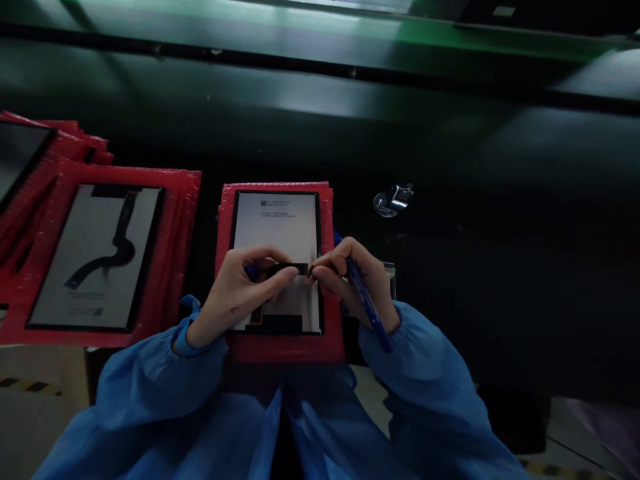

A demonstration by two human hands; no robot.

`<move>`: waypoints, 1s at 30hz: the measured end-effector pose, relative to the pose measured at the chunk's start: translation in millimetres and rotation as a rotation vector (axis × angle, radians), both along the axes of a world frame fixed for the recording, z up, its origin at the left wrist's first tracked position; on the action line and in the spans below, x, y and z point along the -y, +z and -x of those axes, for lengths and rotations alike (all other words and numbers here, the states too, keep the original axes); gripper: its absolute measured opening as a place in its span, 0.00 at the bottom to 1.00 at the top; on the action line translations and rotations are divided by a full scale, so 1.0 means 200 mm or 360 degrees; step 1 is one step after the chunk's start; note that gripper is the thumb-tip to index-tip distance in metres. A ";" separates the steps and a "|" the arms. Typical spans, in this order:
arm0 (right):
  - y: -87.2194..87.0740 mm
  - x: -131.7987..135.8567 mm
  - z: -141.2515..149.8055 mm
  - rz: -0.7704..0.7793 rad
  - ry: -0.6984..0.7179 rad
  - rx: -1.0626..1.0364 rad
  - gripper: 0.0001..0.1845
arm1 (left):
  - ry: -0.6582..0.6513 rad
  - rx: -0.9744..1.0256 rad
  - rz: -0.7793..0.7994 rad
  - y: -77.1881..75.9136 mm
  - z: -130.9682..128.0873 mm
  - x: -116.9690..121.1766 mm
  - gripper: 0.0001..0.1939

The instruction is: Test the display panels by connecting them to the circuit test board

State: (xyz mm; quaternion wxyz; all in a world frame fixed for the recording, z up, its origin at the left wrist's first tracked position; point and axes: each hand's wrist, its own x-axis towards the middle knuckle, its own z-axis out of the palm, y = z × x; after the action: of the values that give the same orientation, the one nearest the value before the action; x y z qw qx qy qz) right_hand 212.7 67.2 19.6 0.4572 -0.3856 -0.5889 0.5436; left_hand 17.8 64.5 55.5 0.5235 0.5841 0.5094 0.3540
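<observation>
A display panel (276, 230) lies face down on a red bubble-wrap pouch (327, 267), with printed label text near its far edge. My left hand (240, 290) and my right hand (350, 273) meet above the panel. Between their fingertips is a black flex cable strip (289, 270), gripped by my left hand and touched by my right. A blue marker pen (367, 300) lies in my right hand, running along the palm. The hands hide the panel's middle.
To the left, a second panel (95, 257) with a black flex cable rests on a red bubble-wrap pouch (185, 200). More red pouches (75, 140) are stacked at the far left. A metal clip (393, 200) sits on the dark work surface (475, 267).
</observation>
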 end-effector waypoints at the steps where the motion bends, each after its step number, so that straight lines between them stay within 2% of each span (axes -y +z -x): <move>1: 0.00 0.00 0.00 0.0022 0.0023 -0.0013 0.21 | 0.0011 -0.0008 -0.0014 -0.01 0.00 0.00 0.03; 6: 0.01 0.01 -0.01 0.0012 0.0080 -0.0016 0.21 | 0.0044 0.0021 -0.0111 -0.02 0.00 0.00 0.03; 12: 0.03 0.00 -0.02 -0.0013 0.0090 0.0020 0.23 | -0.0004 -0.0146 -0.0169 -0.03 -0.01 -0.01 0.06; 17: 0.02 0.01 -0.02 -0.0164 0.0041 0.0100 0.21 | -0.0028 -0.0265 -0.0225 -0.02 -0.01 0.00 0.07; 22: 0.00 0.01 -0.01 -0.0335 -0.0110 0.0368 0.21 | -0.0196 -0.0124 -0.0060 -0.04 -0.02 0.02 0.08; 27: 0.01 0.01 -0.02 -0.0240 -0.0017 0.0174 0.21 | -0.0004 -0.0089 -0.0019 -0.03 -0.02 0.01 0.07; 30: 0.02 0.02 -0.02 -0.0152 0.0011 0.0064 0.21 | 0.0003 -0.0110 0.0003 -0.02 -0.02 0.00 0.08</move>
State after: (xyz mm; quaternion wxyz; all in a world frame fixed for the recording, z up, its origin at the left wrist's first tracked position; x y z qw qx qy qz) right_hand 217.0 64.0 22.7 0.4614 -0.3723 -0.6244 0.5086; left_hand 21.6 63.6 52.4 0.5057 0.5950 0.5280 0.3338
